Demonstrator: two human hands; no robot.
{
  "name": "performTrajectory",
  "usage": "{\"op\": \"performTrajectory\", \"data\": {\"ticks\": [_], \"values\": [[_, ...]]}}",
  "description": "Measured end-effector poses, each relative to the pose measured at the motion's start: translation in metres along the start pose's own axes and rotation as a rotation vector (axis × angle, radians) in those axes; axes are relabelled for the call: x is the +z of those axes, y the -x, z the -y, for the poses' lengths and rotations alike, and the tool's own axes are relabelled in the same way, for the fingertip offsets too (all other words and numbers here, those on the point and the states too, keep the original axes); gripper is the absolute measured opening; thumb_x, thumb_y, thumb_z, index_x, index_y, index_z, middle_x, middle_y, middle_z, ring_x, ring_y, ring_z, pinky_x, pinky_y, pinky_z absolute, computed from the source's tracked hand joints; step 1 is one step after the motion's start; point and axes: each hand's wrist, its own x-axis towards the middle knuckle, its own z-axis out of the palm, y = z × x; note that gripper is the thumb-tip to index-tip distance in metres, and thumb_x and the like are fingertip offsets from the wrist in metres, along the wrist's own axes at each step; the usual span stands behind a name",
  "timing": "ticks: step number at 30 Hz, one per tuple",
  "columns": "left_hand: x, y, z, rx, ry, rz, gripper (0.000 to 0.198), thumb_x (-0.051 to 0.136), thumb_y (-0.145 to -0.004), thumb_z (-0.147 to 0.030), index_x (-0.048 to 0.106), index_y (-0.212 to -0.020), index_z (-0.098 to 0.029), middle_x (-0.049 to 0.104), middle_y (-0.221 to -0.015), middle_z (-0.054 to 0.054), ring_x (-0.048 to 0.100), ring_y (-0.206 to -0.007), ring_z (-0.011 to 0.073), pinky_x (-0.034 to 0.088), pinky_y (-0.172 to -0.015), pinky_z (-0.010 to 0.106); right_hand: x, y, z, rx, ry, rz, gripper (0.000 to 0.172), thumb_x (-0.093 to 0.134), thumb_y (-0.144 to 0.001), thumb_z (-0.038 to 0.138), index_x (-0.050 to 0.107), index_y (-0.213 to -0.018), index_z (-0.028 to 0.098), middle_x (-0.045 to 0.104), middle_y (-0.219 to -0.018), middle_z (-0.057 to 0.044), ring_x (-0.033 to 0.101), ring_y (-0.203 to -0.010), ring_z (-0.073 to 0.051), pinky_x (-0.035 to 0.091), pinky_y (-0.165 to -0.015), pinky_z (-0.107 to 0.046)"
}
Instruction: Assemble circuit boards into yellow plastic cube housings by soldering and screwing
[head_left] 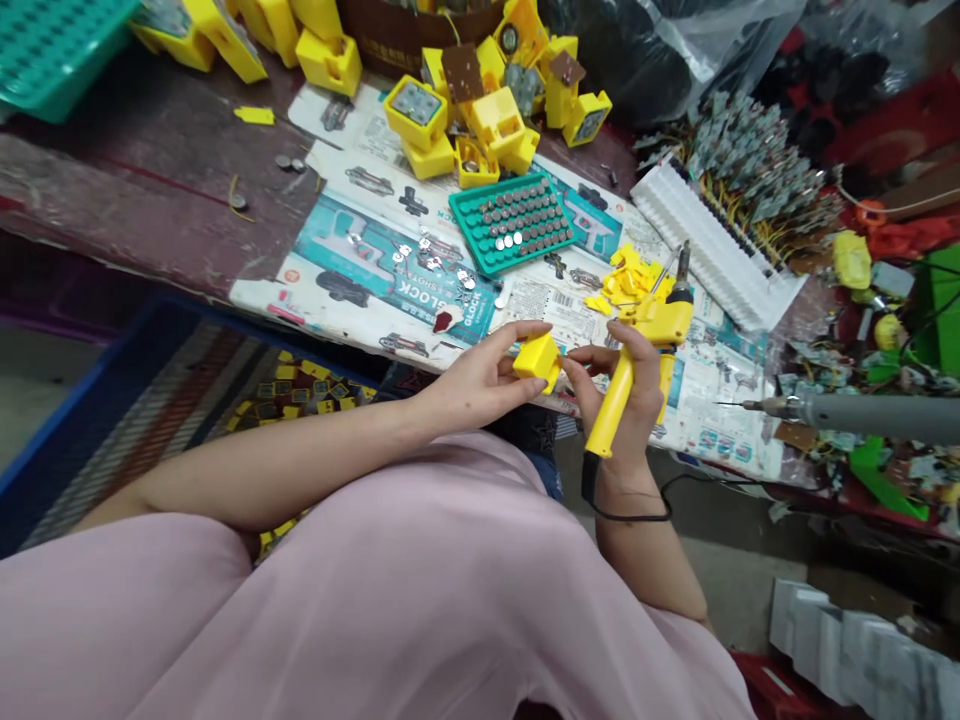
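Observation:
My left hand (487,378) pinches a small yellow plastic box (538,362) between thumb and fingers, just over the front edge of the bench. Close by on the right, my right hand (626,405) is wrapped round a yellow soldering gun (616,405), its metal tip pointing up and away and its black cord hanging past the wrist. The right thumb and index finger reach to the box's right side; whether they pinch something small there, I cannot make out. Beyond both hands lies a green tray (517,225) with rows of small round metal discs.
Small yellow pieces (634,280) are heaped behind the gun. Several yellow housings (495,120) stand at the back. A white foam rack (709,240) holds wired parts at right. A grey pen-shaped tool (862,415) juts in from the right. A blue crate (135,400) sits below left.

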Motion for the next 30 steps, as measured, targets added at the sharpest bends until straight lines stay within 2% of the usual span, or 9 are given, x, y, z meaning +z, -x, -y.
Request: {"op": "performTrajectory", "data": {"ticks": [7,10,13,16,21,24,27,30], "values": [[-0.001,0.0,0.003,0.057,-0.044,0.0,0.056,0.074,-0.077,-0.024,0.049,-0.127,-0.019,0.052,-0.14,0.012,0.065,-0.111,0.0201,0.055,-0.093,0.03,0.001,0.001,0.004,-0.023,0.046,0.014,0.044,0.071,-0.085,0.022,0.053,-0.124,0.029,0.075,-0.09,0.003,0.076,-0.076,-0.014,0.061,-0.065,-0.025],[-0.001,-0.001,0.003,0.086,-0.09,-0.023,0.055,0.075,-0.077,-0.028,0.052,-0.126,-0.019,0.054,-0.138,0.013,0.062,-0.118,0.024,0.054,-0.097,0.034,0.001,0.001,0.006,-0.098,0.11,-0.017,0.044,0.071,-0.085,0.02,0.055,-0.125,0.03,0.077,-0.09,0.003,0.077,-0.077,-0.015,0.062,-0.066,-0.026],[0.0,-0.002,0.003,0.104,-0.134,-0.048,0.055,0.076,-0.076,-0.029,0.054,-0.125,-0.017,0.057,-0.131,0.013,0.061,-0.12,0.0265,0.054,-0.1,0.039,0.001,0.002,0.006,-0.196,0.19,-0.063,0.045,0.072,-0.085,0.019,0.056,-0.126,0.031,0.078,-0.092,0.002,0.078,-0.081,-0.017,0.064,-0.075,-0.029],[0.001,-0.002,0.003,0.104,-0.13,-0.069,0.054,0.078,-0.075,-0.032,0.056,-0.123,-0.017,0.059,-0.126,0.012,0.063,-0.117,0.0256,0.054,-0.099,0.037,0.003,0.002,0.003,-0.236,0.234,-0.064,0.046,0.07,-0.086,0.018,0.057,-0.127,0.031,0.079,-0.095,0.001,0.078,-0.085,-0.018,0.064,-0.08,-0.032],[-0.003,-0.004,0.004,0.011,-0.016,-0.053,0.066,0.083,-0.071,-0.037,0.053,-0.127,-0.018,0.064,-0.119,0.01,0.068,-0.1,0.0201,0.058,-0.085,0.031,0.006,0.001,0.002,-0.283,0.302,-0.057,0.043,0.069,-0.087,0.019,0.057,-0.126,0.031,0.079,-0.094,0.002,0.078,-0.083,-0.018,0.064,-0.076,-0.03],[-0.007,-0.005,0.006,-0.016,0.046,-0.086,0.071,0.084,-0.07,-0.043,0.052,-0.129,-0.018,0.063,-0.122,0.01,0.068,-0.095,0.018,0.058,-0.079,0.028,0.005,-0.002,0.006,-0.214,0.237,0.009,0.039,0.066,-0.09,0.02,0.057,-0.127,0.03,0.079,-0.098,0.002,0.077,-0.085,-0.017,0.064,-0.078,-0.03],[-0.01,-0.006,0.007,-0.03,0.105,-0.119,0.07,0.084,-0.071,-0.046,0.055,-0.129,-0.019,0.058,-0.132,0.01,0.066,-0.097,0.0179,0.058,-0.075,0.027,0.003,-0.007,0.01,-0.118,0.098,0.063,0.038,0.063,-0.092,0.022,0.054,-0.128,0.03,0.079,-0.098,0.003,0.077,-0.087,-0.015,0.064,-0.079,-0.027],[-0.011,-0.006,0.004,-0.069,0.142,-0.125,0.069,0.085,-0.069,-0.046,0.058,-0.127,-0.02,0.057,-0.135,0.01,0.065,-0.102,0.0194,0.059,-0.076,0.028,0.002,-0.009,0.01,-0.067,0.054,0.101,0.034,0.061,-0.093,0.025,0.054,-0.126,0.03,0.078,-0.099,0.003,0.077,-0.09,-0.015,0.064,-0.082,-0.027]]}}
